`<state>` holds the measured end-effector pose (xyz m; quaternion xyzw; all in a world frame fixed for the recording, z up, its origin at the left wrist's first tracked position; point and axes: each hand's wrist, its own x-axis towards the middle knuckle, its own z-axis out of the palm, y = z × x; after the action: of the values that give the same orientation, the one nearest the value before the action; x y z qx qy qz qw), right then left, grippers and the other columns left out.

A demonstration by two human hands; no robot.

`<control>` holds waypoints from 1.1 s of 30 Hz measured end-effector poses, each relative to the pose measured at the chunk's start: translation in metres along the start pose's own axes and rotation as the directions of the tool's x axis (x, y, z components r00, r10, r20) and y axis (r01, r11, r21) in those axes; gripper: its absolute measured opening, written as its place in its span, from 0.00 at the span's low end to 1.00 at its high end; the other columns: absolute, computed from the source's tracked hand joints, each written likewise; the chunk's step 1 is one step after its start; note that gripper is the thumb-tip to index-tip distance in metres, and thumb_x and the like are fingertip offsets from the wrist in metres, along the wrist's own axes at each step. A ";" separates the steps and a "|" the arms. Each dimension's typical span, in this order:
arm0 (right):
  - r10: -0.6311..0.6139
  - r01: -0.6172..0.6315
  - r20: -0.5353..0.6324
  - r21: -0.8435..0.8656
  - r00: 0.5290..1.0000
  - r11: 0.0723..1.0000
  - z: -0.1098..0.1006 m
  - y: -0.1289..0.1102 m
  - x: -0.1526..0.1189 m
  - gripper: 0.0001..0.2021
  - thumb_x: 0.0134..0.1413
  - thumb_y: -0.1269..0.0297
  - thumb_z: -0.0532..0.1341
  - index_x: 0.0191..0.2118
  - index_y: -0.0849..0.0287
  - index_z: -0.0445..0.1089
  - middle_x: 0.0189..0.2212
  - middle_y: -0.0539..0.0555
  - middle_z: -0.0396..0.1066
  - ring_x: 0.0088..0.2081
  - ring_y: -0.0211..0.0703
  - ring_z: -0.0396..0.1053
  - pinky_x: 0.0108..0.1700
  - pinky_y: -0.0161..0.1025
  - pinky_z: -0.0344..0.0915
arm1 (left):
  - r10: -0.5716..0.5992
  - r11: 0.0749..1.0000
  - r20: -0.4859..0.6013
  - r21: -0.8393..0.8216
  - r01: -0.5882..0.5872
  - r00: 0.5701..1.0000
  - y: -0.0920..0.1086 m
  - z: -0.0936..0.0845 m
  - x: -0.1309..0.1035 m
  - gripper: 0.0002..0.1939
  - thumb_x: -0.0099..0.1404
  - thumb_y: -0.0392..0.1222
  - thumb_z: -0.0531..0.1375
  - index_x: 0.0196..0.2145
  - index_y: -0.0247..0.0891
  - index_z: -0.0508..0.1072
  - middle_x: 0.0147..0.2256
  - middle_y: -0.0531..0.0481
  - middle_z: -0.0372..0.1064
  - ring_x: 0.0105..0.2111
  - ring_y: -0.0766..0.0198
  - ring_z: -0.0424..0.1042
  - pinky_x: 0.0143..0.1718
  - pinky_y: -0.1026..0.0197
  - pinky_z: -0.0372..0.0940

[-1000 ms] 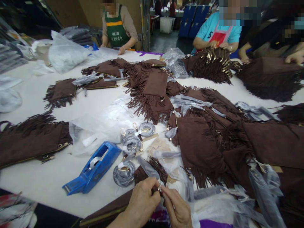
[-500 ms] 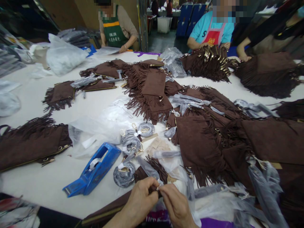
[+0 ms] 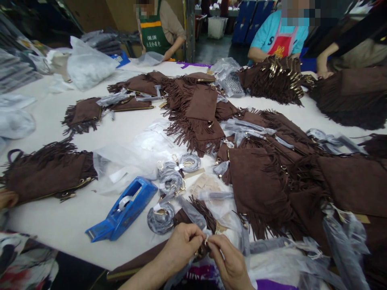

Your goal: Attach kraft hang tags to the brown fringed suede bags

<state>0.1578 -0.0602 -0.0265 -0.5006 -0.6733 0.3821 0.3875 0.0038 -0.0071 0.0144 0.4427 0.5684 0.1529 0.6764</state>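
Close to the table's near edge, my left hand point(image 3: 184, 246) and my right hand point(image 3: 229, 259) meet fingertip to fingertip. Both are closed in a pinch at a small metal fitting point(image 3: 202, 250) with a bit of thin white string point(image 3: 207, 241); its exact shape is mostly hidden by the fingers. A brown bag point(image 3: 142, 259) with a brass zip lies beneath my left forearm. Just beyond my hands are a brown fringe tassel point(image 3: 203, 213) and a coiled strap in grey wrapping point(image 3: 161, 217).
A blue tape dispenser point(image 3: 122, 209) stands left of my hands. Brown fringed bags point(image 3: 256, 185) pile up on the right and centre; another brown bag point(image 3: 50, 175) lies left, with someone's hand point(image 3: 7, 198) at it. Co-workers point(image 3: 160, 36) stand across the table. Clear plastic bags point(image 3: 121, 167) lie about.
The whole view has shifted slightly right and up. Another person's hand has come in at the left edge by the brown bag. My hands stay pinched together at the same spot.
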 end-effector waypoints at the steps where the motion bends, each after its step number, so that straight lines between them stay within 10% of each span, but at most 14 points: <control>1: 0.005 -0.005 -0.005 0.005 1.000 1.000 0.001 0.000 0.000 0.07 0.60 0.71 0.51 0.40 0.56 0.64 0.27 0.49 0.65 0.28 0.34 0.66 0.31 0.29 0.64 | -0.018 1.000 0.007 -0.008 0.018 1.000 -0.001 0.000 0.002 0.09 0.48 0.39 0.52 0.21 0.33 0.69 0.17 0.54 0.63 0.19 0.68 0.61 0.23 0.67 0.55; 33: 0.110 -0.110 0.010 0.077 0.994 0.991 0.002 0.002 -0.002 0.09 0.59 0.69 0.52 0.46 0.57 0.61 0.30 0.51 0.71 0.31 0.35 0.71 0.34 0.27 0.68 | 0.043 0.917 -0.011 0.398 -0.035 0.999 0.004 0.002 -0.002 0.04 0.51 0.39 0.55 0.28 0.38 0.65 0.23 0.55 0.65 0.25 0.65 0.63 0.25 0.66 0.53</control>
<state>0.1573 -0.0618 -0.0287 -0.5205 -0.6306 0.4299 0.3829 0.0062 -0.0074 0.0192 0.5805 0.5854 0.0524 0.5636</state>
